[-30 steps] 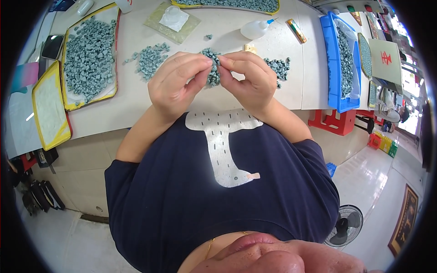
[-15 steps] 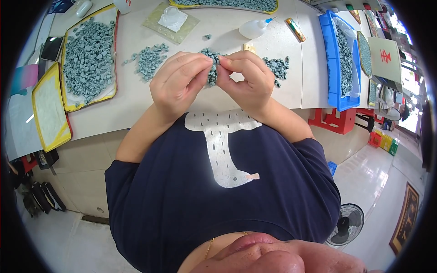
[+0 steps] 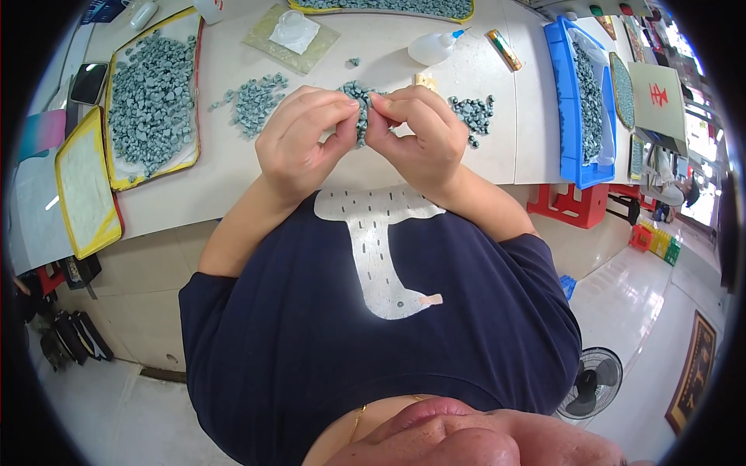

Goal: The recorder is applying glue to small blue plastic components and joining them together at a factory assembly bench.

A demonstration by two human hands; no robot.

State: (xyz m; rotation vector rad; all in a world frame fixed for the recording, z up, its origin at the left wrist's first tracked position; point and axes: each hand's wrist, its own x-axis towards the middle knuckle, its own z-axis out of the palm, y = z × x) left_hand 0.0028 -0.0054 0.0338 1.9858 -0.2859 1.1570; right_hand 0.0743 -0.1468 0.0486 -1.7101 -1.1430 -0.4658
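Note:
Over the table, my left hand [image 3: 301,141] and my right hand [image 3: 420,133] face each other, thumb and forefinger of each pinched closed. Their tips nearly meet. Whatever is between them is too small to make out. Just behind and below the fingertips lies a pile of small grey-green stone-like pieces [image 3: 361,135], partly hidden by my hands. Left of my left hand spreads a looser, paler pile of such pieces [image 3: 256,102]. A darker, shinier pile [image 3: 475,116] sits right of my right hand. A small tan block [image 3: 426,81] stands behind my right knuckles.
At left, a yellow-edged tray [image 3: 197,74] holds many pieces, beside a phone [image 3: 88,82] and a second yellow-edged tray [image 3: 76,182]. A white squeeze bottle [image 3: 430,50], a printed tube [image 3: 505,50] and a plastic bag [image 3: 264,39] lie farther back. A blue crate [image 3: 569,116] stands right.
My right hand has shifted slightly left, its fingertips closer to those of my left hand. My left hand has barely moved. The piles look the same.

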